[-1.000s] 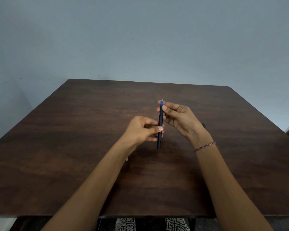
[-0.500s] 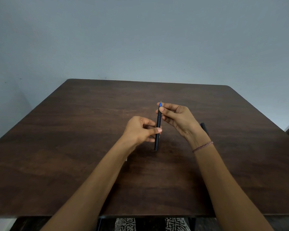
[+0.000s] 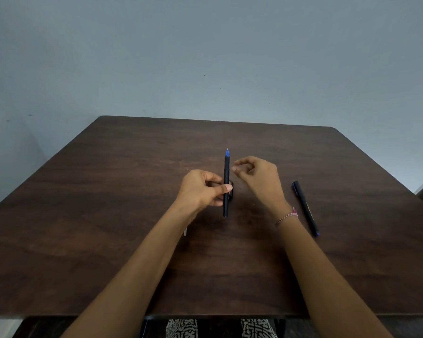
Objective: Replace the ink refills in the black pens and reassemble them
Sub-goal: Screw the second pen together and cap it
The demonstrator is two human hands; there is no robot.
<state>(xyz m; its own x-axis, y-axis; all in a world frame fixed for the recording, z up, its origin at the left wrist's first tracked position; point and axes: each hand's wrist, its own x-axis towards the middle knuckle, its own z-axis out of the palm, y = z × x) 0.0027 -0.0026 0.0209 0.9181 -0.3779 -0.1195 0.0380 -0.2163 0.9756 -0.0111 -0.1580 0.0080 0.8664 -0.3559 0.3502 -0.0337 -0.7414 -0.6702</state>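
My left hand (image 3: 202,189) pinches a black pen (image 3: 226,176) near its middle and holds it upright above the table, its blue tip pointing away from me. My right hand (image 3: 258,178) hovers just right of the pen's upper part, fingers curled and apart, touching nothing. A second black pen (image 3: 305,208) lies flat on the table right of my right wrist. A small dark piece (image 3: 231,191) shows behind the held pen, mostly hidden. A pale thin piece (image 3: 185,232) peeks out from under my left forearm.
The dark wooden table (image 3: 108,228) reaches to a plain grey wall. Its near edge runs just below my forearms, with patterned trousers under it.
My right hand has let go of the pen's top and drawn slightly to the right. The pen stays in my left hand. The second pen on the table has come into full view.
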